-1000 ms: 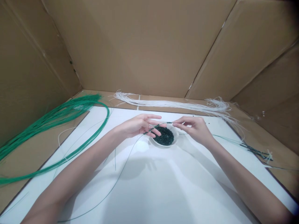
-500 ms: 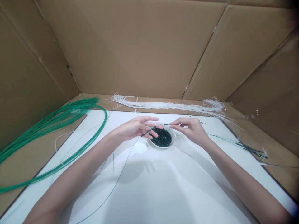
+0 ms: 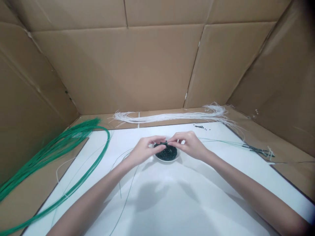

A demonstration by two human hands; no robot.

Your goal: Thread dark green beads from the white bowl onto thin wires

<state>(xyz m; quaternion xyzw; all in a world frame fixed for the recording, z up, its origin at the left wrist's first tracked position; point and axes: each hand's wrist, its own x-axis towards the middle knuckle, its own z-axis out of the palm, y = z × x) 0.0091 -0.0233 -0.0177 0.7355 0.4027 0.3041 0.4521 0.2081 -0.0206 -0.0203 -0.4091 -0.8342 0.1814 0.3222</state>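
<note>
Over a white bowl [image 3: 169, 160] of small dark green beads [image 3: 168, 153], my two hands almost meet. A short beaded strand [image 3: 163, 143] stretches between them, partly hidden by fingers. My left hand [image 3: 145, 149] curls its thumb and fingers around the strand. At the strand's right end, my right hand [image 3: 189, 142] pinches with thumb and fingertips; the tip itself is too small to make out. A thin green thread [image 3: 126, 200] trails from below my left hand down the white board.
Green cords [image 3: 98, 160] lie looped at the left. White threads [image 3: 169, 116] run along the back. A few loose beads [image 3: 200, 127] dot the board's far edge. Finished-looking dark strands on green thread [image 3: 258, 150] lie at right. Cardboard walls [image 3: 152, 65] surround the board.
My left hand's spread fingers have closed in around the strand. Both hands are nearer each other, lower over the bowl. The camera view has tilted up slightly.
</note>
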